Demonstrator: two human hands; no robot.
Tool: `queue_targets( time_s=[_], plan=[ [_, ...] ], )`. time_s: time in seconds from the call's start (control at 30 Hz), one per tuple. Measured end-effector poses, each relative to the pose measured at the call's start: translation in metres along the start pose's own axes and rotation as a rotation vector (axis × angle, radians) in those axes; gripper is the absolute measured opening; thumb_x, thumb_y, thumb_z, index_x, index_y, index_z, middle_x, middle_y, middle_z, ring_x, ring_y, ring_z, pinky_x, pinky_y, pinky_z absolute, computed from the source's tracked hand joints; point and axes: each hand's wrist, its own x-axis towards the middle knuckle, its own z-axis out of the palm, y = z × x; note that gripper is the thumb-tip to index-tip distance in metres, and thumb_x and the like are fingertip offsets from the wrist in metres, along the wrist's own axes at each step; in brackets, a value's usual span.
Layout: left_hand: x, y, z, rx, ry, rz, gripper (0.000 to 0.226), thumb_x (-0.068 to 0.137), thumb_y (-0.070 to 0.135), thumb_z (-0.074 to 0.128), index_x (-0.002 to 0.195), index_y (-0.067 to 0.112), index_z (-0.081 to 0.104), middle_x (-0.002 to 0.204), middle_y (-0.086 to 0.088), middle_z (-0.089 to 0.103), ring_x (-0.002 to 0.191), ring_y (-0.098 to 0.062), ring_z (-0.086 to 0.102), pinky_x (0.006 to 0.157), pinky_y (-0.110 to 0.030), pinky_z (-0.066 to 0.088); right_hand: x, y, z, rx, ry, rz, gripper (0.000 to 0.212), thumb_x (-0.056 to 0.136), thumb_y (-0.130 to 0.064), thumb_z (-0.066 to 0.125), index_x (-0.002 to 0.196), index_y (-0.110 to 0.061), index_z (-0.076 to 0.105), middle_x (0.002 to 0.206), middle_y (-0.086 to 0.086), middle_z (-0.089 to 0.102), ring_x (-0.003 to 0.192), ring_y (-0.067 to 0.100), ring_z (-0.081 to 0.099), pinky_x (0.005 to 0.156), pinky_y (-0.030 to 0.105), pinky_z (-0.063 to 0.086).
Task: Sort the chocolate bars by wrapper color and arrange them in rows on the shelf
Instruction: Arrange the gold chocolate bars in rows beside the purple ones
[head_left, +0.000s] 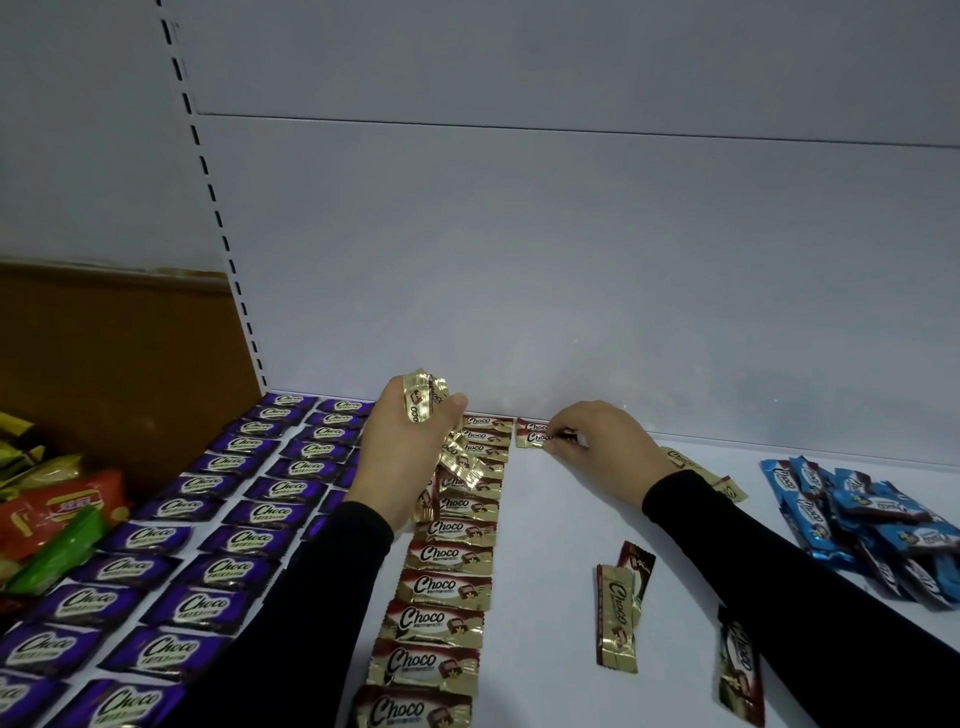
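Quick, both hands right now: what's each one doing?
Left hand: grips a bunch of gold bars, raised over the gold row.
Right hand: pinches a gold bar at the back of the shelf, starting a second gold row.

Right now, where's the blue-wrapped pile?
In the head view, the blue bars lie in a loose unsorted heap at the far right of the shelf, beyond the right hand and its sleeve, apart from the gold row.
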Motion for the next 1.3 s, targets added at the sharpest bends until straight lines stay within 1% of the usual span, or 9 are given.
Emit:
queue_targets(
  time_s=[0.3,0.57,0.67,0.8,0.93,1.03,1.13,1.23,1.3],
  plan=[
    [0.0,-0.001,0.0,-0.002,-0.005,0.0,0.026,0.09,0.032,0.072,0.112,0.023,0.062,0.107,-0.001,0.069,0.103,-0.023,0.067,0.094,-0.047,0.054,0.002,-0.003,0.001,0.014,-0.005,0.004,0.016,0.093,-0.028,0.059,0.093,-0.02,0.072,0.092,-0.009,0.068,0.09,0.009,0.056,0.081,0.026,0.046],
    [0.001,-0.002,0.001,0.002,-0.002,0.017,0.029,0.091,0.032,0.071,0.115,0.021,0.061,0.107,-0.001,0.069,0.103,-0.021,0.066,0.09,-0.039,0.054,0.003,-0.003,-0.005,0.039,-0.007,0.009,0.014,0.091,-0.029,0.062,0.092,-0.019,0.073,0.092,-0.007,0.066,0.09,0.01,0.058,0.083,0.029,0.047],
    [0.001,-0.002,0.002,0.0,-0.003,0.019,0.029,0.091,0.031,0.071,0.116,0.02,0.061,0.107,-0.001,0.069,0.103,-0.021,0.066,0.09,-0.039,0.055,0.003,-0.005,-0.017,0.098,0.005,0.028,0.014,0.093,-0.031,0.064,0.095,-0.02,0.072,0.095,-0.007,0.066,0.091,0.008,0.058,0.08,0.022,0.045],
    [-0.001,-0.003,0.004,-0.007,0.0,0.008,0.03,0.092,0.033,0.07,0.117,0.022,0.059,0.109,-0.001,0.069,0.104,-0.022,0.066,0.092,-0.045,0.055,-0.006,-0.033,-0.035,0.385,0.054,0.11,0.015,0.09,-0.04,0.066,0.09,-0.025,0.071,0.086,-0.014,0.069,0.081,-0.002,0.062,0.072,0.015,0.046],
    [-0.005,-0.003,0.01,0.007,0.03,0.03,0.03,0.092,0.033,0.07,0.117,0.021,0.057,0.105,0.0,0.068,0.097,-0.018,0.065,0.074,-0.033,0.052,-0.02,-0.077,-0.033,0.702,-0.154,0.128,0.036,0.073,-0.058,0.074,0.091,-0.028,0.065,0.087,-0.007,0.072,0.084,0.011,0.07,0.08,0.034,0.058],
    [-0.009,-0.001,0.012,-0.019,0.04,0.035,0.022,0.093,0.028,0.068,0.111,0.021,0.058,0.097,0.001,0.068,0.09,-0.016,0.065,0.069,-0.029,0.046,-0.025,-0.091,-0.025,0.783,-0.226,0.19,0.034,0.074,-0.04,0.081,0.097,-0.024,0.061,0.082,-0.002,0.072,0.076,0.015,0.07,0.082,0.041,0.059],
    [-0.009,0.001,0.013,-0.04,0.039,0.036,0.015,0.094,0.026,0.067,0.106,0.023,0.058,0.095,0.0,0.069,0.089,-0.019,0.066,0.073,-0.031,0.051,-0.027,-0.093,-0.024,0.912,-0.23,0.264,0.032,0.077,-0.017,0.082,0.099,-0.015,0.058,0.076,0.003,0.07,0.072,0.019,0.068,0.081,0.039,0.058],
    [-0.008,0.001,0.012,-0.036,0.033,0.046,0.009,0.094,0.028,0.065,0.1,0.028,0.058,0.095,-0.004,0.069,0.088,-0.024,0.067,0.072,-0.041,0.057,-0.027,-0.088,-0.031,0.905,-0.23,0.248,0.024,0.081,-0.013,0.079,0.099,-0.015,0.063,0.076,0.002,0.07,0.074,0.018,0.067,0.071,0.027,0.057],
    [-0.007,0.003,0.009,-0.072,0.043,0.031,0.008,0.095,0.028,0.063,0.101,0.029,0.057,0.098,-0.009,0.068,0.081,-0.023,0.066,0.056,-0.037,0.056,-0.029,-0.078,-0.036,0.76,-0.189,0.196,0.016,0.083,-0.018,0.077,0.097,-0.02,0.068,0.078,-0.003,0.07,0.073,0.011,0.066,0.068,0.022,0.054]
  ],
)
